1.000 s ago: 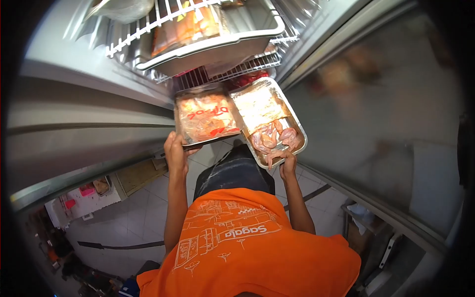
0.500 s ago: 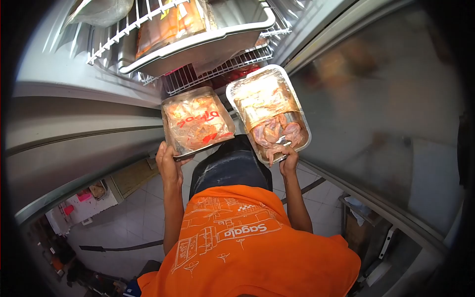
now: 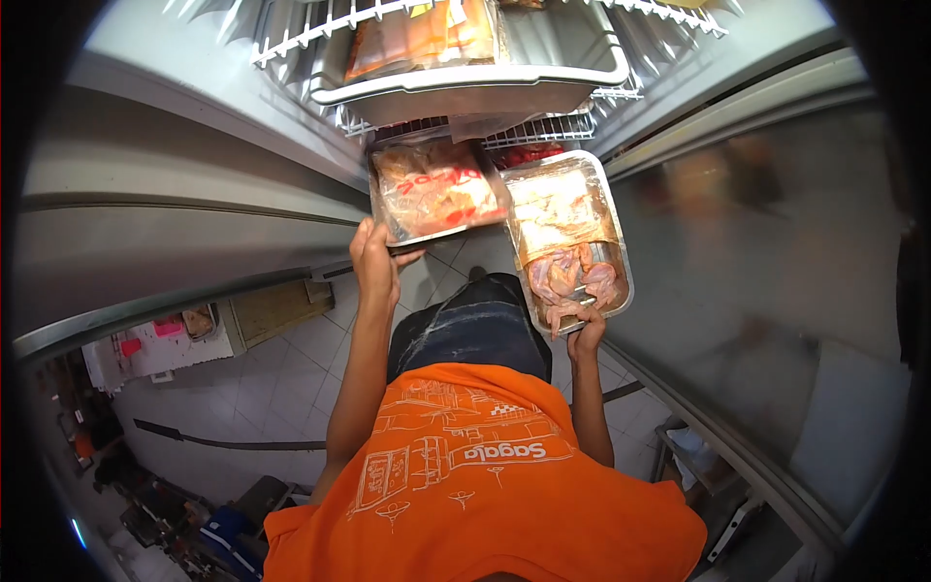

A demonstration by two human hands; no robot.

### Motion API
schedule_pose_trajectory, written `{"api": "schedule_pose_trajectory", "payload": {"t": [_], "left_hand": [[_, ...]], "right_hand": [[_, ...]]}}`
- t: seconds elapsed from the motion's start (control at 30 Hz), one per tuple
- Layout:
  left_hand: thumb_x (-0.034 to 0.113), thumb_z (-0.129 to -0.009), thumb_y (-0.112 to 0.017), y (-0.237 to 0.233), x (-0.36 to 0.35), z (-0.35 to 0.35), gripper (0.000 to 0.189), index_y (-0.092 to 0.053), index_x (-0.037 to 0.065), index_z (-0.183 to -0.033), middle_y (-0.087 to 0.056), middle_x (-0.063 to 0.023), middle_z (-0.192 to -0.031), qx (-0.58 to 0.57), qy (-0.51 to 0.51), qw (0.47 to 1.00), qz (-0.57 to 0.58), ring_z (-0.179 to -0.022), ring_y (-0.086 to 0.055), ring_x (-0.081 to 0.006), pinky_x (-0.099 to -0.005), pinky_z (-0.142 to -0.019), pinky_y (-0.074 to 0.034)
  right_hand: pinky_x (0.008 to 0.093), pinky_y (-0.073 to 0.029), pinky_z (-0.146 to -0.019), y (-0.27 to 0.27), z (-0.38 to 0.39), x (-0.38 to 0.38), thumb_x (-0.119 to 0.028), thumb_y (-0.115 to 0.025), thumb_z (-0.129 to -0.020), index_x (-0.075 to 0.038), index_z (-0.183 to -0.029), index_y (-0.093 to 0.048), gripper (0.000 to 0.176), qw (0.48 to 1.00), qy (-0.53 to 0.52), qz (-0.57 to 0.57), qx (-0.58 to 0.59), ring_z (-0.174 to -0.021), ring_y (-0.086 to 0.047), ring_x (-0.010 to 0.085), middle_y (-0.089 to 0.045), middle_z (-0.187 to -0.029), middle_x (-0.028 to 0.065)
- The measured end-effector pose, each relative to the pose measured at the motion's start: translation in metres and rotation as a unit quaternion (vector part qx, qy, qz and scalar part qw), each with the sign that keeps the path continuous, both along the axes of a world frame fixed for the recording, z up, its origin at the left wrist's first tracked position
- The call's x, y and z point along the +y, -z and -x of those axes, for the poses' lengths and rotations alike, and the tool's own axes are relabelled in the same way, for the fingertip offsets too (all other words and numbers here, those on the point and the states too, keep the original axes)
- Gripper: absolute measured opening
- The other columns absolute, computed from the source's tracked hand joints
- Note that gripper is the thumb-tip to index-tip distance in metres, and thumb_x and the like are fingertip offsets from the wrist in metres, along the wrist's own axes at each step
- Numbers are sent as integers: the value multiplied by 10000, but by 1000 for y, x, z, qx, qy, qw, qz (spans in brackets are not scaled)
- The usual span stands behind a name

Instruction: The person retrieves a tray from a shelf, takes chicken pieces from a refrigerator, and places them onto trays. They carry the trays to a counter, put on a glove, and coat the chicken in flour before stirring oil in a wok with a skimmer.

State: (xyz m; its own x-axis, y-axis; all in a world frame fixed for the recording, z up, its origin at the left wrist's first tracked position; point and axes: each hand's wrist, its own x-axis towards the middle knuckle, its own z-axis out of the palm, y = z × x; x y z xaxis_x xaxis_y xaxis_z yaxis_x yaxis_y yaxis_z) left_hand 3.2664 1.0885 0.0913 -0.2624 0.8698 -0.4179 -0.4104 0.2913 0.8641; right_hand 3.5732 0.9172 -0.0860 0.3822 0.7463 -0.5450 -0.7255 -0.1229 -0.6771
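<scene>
My left hand grips the near left corner of a metal tray. On that tray lies a clear plastic bag of meat with red lettering. Its far edge reaches in beneath a fridge shelf. With its fingers closed on the near rim, my right hand holds a second metal tray. Raw poultry pieces fill it, partly covered by shiny plastic wrap. The two trays are side by side, nearly touching.
A grey bin with packaged food sits on a white wire shelf. Red packages lie lower inside. Open fridge doors, a left door and a glass door, flank me. A work table stands behind at left.
The left tray has moved further in toward the lower shelf and right, now level. The right tray shifts slightly right and down in view. The camera view has turned and shifted.
</scene>
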Motion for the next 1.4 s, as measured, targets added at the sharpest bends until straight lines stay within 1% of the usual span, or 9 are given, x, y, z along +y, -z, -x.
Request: {"api": "schedule_pose_trajectory", "payload": {"t": [0.17, 0.3, 0.43, 0.7, 0.8, 0.97, 1.2, 1.27, 1.4], "left_hand": [[30, -777, -399, 17, 5, -4, 97, -356, 99, -724, -480, -42, -775, 16, 22, 999, -32, -639, -561, -157, -394, -585, -583], [-72, -704, -381, 13, -13, -6, 206, -305, 119, -696, -442, 6, -713, -28, -42, 994, -96, -587, -406, -54, -188, -547, -383], [-73, -692, -381, 49, 10, -10, 199, -308, 112, -703, -373, 30, -704, -37, -46, 987, -151, -629, -331, -56, -203, -574, -311], [-54, -703, -358, 4, -22, -12, 200, -432, 59, -851, -497, -46, -863, -67, -99, 989, -90, -781, -490, -111, -261, -757, -444], [-39, -712, -355, 21, -29, 2, 280, -455, 26, -966, -523, -72, -972, -75, -59, 989, -114, -876, -528, -149, -298, -832, -445], [-19, -756, -381, 39, 40, -22, 279, -457, 28, -1020, -533, -54, -971, -77, -86, 975, -190, -848, -527, -131, -285, -749, -459], [146, -878, -562, 111, 194, -11, 240, -538, 51, -1097, -585, -65, -1033, -189, -106, 953, -213, -918, -592, -212, -407, -707, -526], [221, -925, -464, 189, 224, 20, 372, -442, 81, -1269, -471, -105, -1254, 243, 20, 904, -351, -1116, -497, -246, -407, -902, -458], [214, -901, -551, 98, 138, 4, 417, -443, 23, -1255, -495, -99, -1214, 81, -34, 979, -186, -1089, -508, -194, -301, -934, -423]], "right_hand": [[322, -424, -839, -10, 3, 3, -60, -462, -678, 10, -870, -550, 222, 1000, 18, 10, -10, -855, -554, 184, -544, -901, 61], [325, -427, -836, -6, -1, -1, -66, -459, -690, 8, -879, -552, 223, 998, 46, 32, -17, -859, -558, 186, -548, -910, 66], [328, -424, -848, -8, -8, -3, -67, -457, -682, 22, -892, -552, 247, 999, 24, 36, -9, -868, -556, 192, -547, -929, 74], [332, -419, -874, -10, -12, -5, -54, -470, -655, 44, -933, -546, 305, 997, 51, 45, -33, -897, -559, 207, -552, -951, 90], [314, -432, -817, -16, -8, -5, -49, -437, -666, -34, -717, -501, 84, 995, 55, 65, -58, -783, -540, 168, -529, -797, 41], [329, -426, -852, -8, -12, 1, -47, -466, -668, 16, -958, -544, 306, 998, 28, 51, -18, -891, -557, 188, -552, -944, 71], [329, -417, -873, 5, -8, 5, -44, -455, -661, 25, -937, -548, 299, 1000, -6, 4, 7, -904, -543, 184, -541, -951, 69], [322, -433, -837, -4, 2, 3, -50, -444, -671, 5, -852, -546, 215, 999, 25, 18, -11, -846, -552, 185, -552, -892, 68], [319, -441, -820, 7, 8, -16, -56, -432, -690, -4, -790, -555, 167, 995, 78, 31, -50, -803, -563, 187, -568, -849, 67]]}}
